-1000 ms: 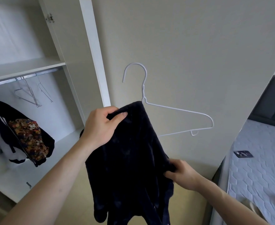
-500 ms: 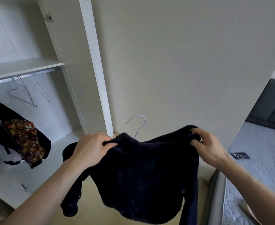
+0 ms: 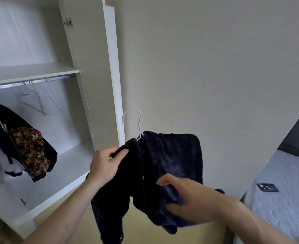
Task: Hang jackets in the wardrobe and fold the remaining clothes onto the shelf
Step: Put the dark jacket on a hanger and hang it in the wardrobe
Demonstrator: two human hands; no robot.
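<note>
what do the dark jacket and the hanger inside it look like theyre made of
Dark jacket: looks like soft navy fleece or plush, with a matte, fuzzy nap that catches light in patches. White hanger: thin and evenly bent, probably coated wire, though plastic can't be ruled out.

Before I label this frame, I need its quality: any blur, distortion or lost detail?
Head view: wide-angle bending bows the wardrobe door; the empty hangers are soft; the dark jacket is nearly featureless in its shadows; daylight is even, no glare.
</note>
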